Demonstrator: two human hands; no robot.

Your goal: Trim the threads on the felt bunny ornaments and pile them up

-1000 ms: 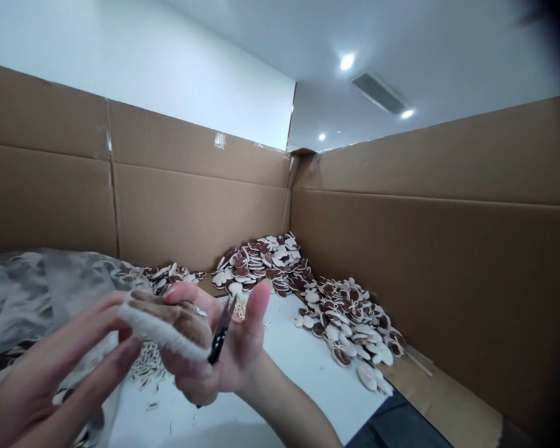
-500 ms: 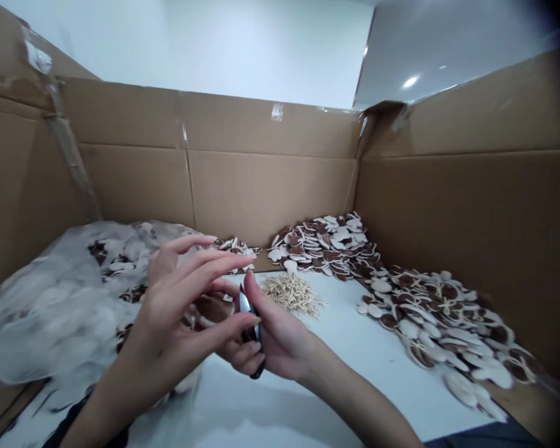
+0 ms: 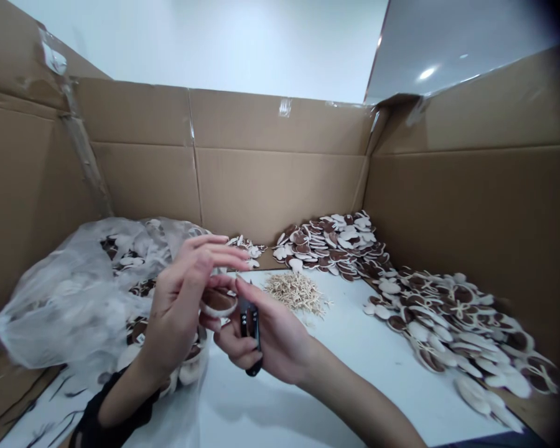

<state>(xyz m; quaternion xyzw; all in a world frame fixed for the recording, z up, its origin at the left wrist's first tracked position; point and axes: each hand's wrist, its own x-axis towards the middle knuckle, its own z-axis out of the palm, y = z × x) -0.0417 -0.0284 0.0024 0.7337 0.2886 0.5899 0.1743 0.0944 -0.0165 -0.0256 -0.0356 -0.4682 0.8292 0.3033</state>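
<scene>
My left hand (image 3: 180,311) pinches a small brown-and-cream plush piece (image 3: 218,302) between thumb and fingers, with the other fingers stretched out above it. My right hand (image 3: 270,336) is curled round small black thread snips (image 3: 249,326), whose tip points up at the piece. Both hands meet just above the white tabletop (image 3: 354,367), near its middle left.
A clear plastic bag (image 3: 74,298) of more pieces lies at the left. Piles of plush pieces (image 3: 331,246) line the back and the right side (image 3: 448,317). A heap of cut tan threads (image 3: 296,292) sits behind my hands. Tall cardboard walls (image 3: 270,180) surround the table.
The view has dropped and swung left, bringing the bag and thread heap into sight. My left hand has shifted its grip on the piece, and the snips now sit upright against it.
</scene>
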